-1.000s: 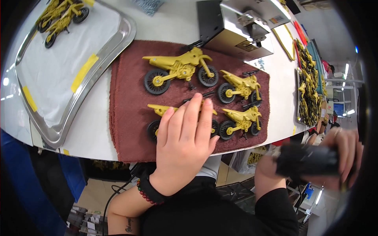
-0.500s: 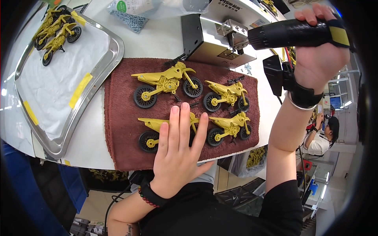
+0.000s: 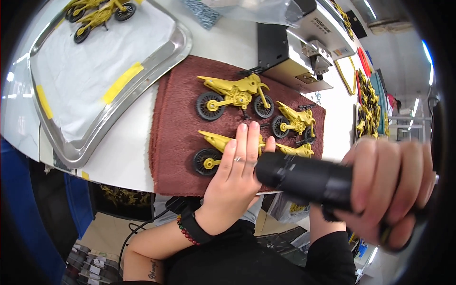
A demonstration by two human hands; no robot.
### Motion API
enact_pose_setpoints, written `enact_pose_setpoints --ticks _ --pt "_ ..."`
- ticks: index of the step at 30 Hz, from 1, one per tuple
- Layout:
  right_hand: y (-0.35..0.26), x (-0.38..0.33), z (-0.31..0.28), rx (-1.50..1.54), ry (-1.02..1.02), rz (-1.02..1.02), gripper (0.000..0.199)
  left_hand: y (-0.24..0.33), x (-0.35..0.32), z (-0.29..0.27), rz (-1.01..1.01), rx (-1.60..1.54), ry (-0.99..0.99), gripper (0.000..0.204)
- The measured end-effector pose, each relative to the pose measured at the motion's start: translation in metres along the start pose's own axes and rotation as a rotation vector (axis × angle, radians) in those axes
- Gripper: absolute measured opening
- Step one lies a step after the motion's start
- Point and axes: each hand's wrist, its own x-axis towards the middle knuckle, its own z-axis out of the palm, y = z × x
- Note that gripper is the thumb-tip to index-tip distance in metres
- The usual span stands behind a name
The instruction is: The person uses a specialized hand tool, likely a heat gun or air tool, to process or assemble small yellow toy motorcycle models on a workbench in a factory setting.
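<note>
My left hand (image 3: pixel 232 190) lies with its fingers stretched out over the near-left yellow toy motorcycle (image 3: pixel 213 140), hiding its front half. In my right hand (image 3: pixel 389 183) is a black electric screwdriver (image 3: pixel 308 183), fingers wrapped round its body. Its front end is beside my left hand, over the near-right toy motorcycle (image 3: pixel 298 150), which it partly covers; the tip is hidden. Behind these lie a far-left toy motorcycle (image 3: pixel 232 91) and a far-right one (image 3: pixel 295 121). All rest on their sides on a brown towel (image 3: pixel 173 109).
A metal screw feeder (image 3: pixel 292 52) stands behind the towel, with loose screws near it. At left is a steel tray (image 3: pixel 183 51) lined with white sheet, holding more toy motorcycles (image 3: pixel 102 16). A bag of screws (image 3: pixel 203 13) lies at the back.
My right hand has brought the screwdriver from the screw feeder down and nearer, beside my left hand. The whole view has shifted; my left hand remains over the near-left motorcycle.
</note>
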Motion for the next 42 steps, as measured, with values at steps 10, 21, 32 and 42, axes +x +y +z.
enact_pose_setpoints --ticks 10,21,32,42 --pt "0.026 -0.014 0.027 -0.122 -0.129 0.052 0.033 0.002 -0.002 0.011 0.004 -0.009 0.083 0.047" --pt "0.033 -0.016 0.030 -0.208 -0.201 0.100 0.031 0.003 -0.002 0.009 0.002 -0.049 0.054 0.047" --pt "0.002 -0.002 0.015 0.037 0.035 0.026 0.027 0.003 -0.002 0.006 0.008 -0.023 0.046 0.061" --pt "-0.046 0.079 -0.096 -0.448 0.202 -0.181 0.014 0.000 -0.002 -0.005 -0.010 -0.180 -0.090 0.109"
